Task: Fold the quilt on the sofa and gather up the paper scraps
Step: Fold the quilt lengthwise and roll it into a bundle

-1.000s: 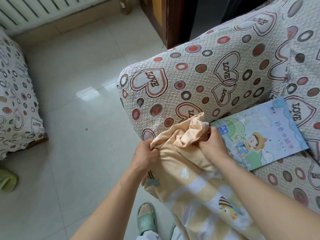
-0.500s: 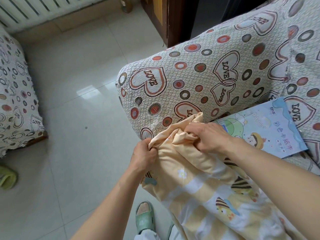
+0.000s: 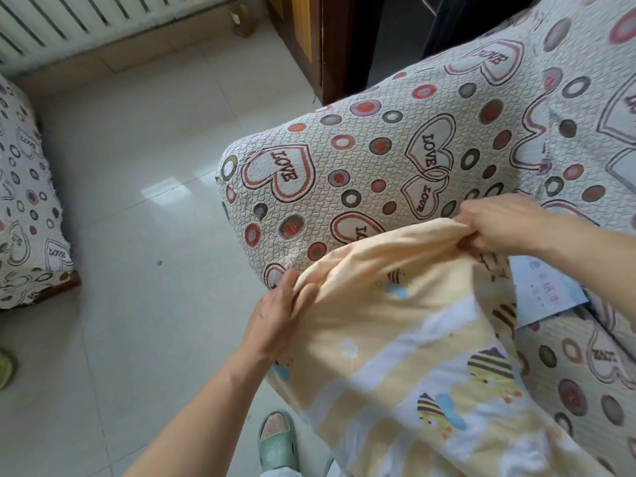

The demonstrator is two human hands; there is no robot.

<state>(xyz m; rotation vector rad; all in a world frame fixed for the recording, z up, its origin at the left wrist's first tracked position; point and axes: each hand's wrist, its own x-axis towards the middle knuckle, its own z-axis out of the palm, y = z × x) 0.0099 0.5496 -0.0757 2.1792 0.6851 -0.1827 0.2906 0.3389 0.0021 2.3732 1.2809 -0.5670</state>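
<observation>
A pale yellow quilt (image 3: 406,346) with bee prints and white stripes lies over the sofa seat (image 3: 361,156), which has a cover of hearts and circles. My left hand (image 3: 278,315) grips the quilt's edge near the sofa's front corner. My right hand (image 3: 499,223) pinches the same edge farther right, holding it stretched between the two hands. A pack of coloured paper (image 3: 547,294) lies on the seat, mostly hidden under the quilt and my right forearm. No loose paper scraps are in view.
Glossy tiled floor (image 3: 137,208) spreads to the left. A second seat (image 3: 24,208) with the same cover stands at the left edge. A radiator (image 3: 69,22) runs along the far wall, a dark wooden cabinet (image 3: 309,39) behind the sofa. My foot in a green slipper (image 3: 277,440) is below.
My right hand has slid right along the quilt's edge, away from my left hand, spreading the bunched corner into a straight edge. The quilt now covers most of the paper pack.
</observation>
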